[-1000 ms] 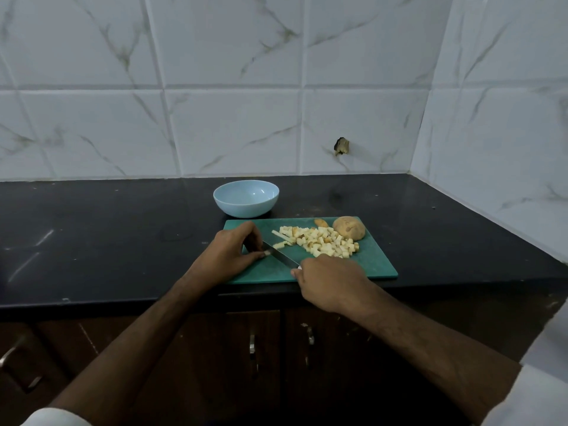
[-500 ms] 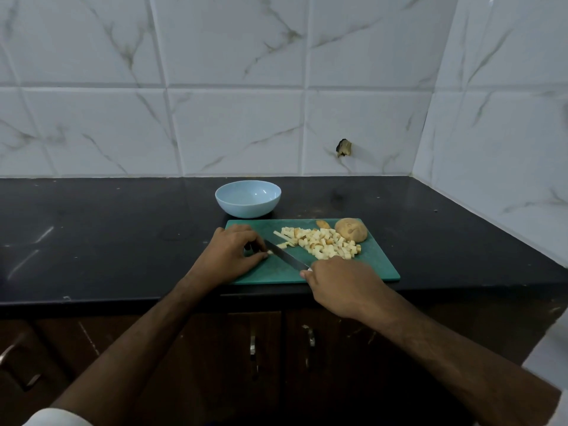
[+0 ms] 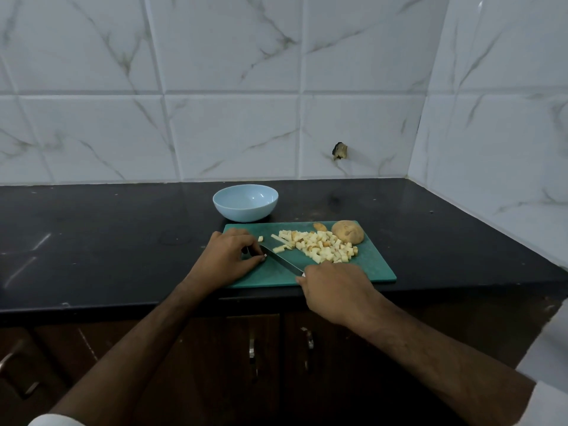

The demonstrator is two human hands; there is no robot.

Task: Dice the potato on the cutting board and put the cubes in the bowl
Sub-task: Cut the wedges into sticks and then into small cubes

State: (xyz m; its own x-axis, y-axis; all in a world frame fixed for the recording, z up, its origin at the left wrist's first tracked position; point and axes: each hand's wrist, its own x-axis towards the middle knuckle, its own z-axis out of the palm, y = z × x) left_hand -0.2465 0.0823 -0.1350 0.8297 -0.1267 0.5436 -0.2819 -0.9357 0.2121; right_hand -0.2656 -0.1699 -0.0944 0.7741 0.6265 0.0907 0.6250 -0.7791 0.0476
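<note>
head view: the right hand (image 3: 335,290) is wrapped around the knife (image 3: 281,262) handle at the near edge of the cutting board (image 3: 372,265), blade angled far-left. the left hand (image 3: 229,256) has its fingers curled together by the tip, likely steadying a piece i cannot see. cubes (image 3: 319,249) are heaped mid-board, clearing cutting room; an uncut potato piece (image 3: 347,236) waits far right. the bowl (image 3: 245,202) sits empty just beyond.

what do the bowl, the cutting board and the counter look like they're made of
Bowl: pale blue, smooth and glossy, likely ceramic or melamine. Cutting board: green, thin, matte, probably plastic. Counter: black polished stone by its sheen and reflections, perhaps granite.
</note>
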